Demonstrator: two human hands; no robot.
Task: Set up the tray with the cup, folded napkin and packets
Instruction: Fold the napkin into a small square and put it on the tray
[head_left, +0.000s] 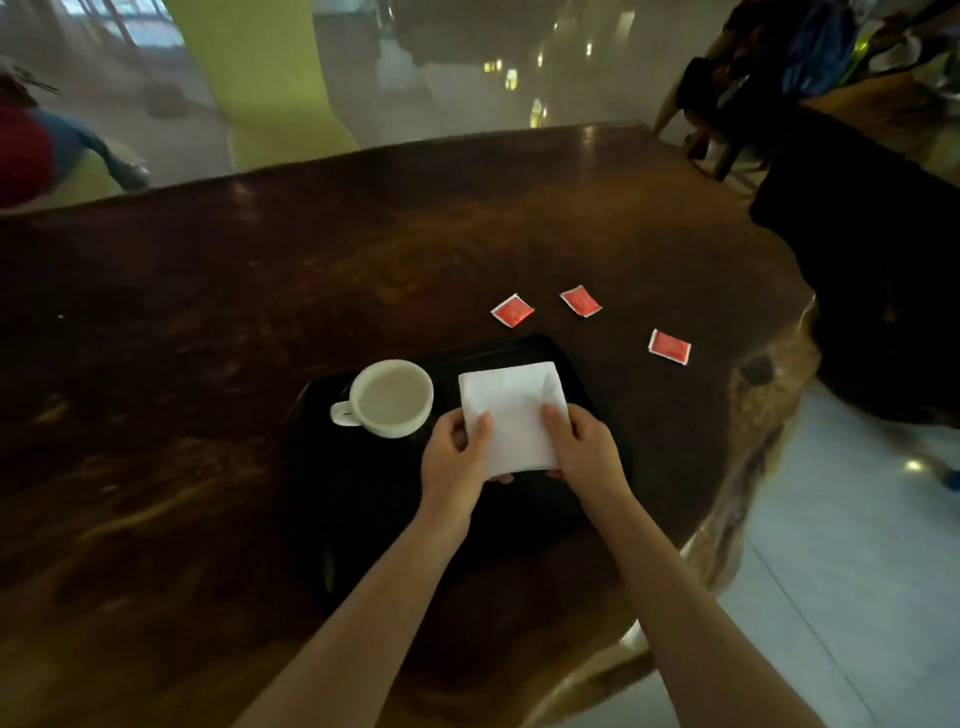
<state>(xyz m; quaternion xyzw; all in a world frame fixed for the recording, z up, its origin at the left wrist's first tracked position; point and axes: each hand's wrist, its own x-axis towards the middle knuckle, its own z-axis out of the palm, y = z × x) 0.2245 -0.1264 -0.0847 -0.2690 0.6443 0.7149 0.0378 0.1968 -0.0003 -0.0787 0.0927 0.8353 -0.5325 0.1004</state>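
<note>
no readable text, red packets (512, 310) too blurred

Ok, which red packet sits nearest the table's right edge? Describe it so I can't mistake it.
Start at the black rectangular tray on the dark wooden table. Three small red square packets lie on the wood beyond its far right corner. Yours is the lone packet, farthest right and nearest you; the other two lie side by side farther away.

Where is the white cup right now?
The white cup sits on the left part of the black tray, just left of the white napkin that both hands hold.
</note>
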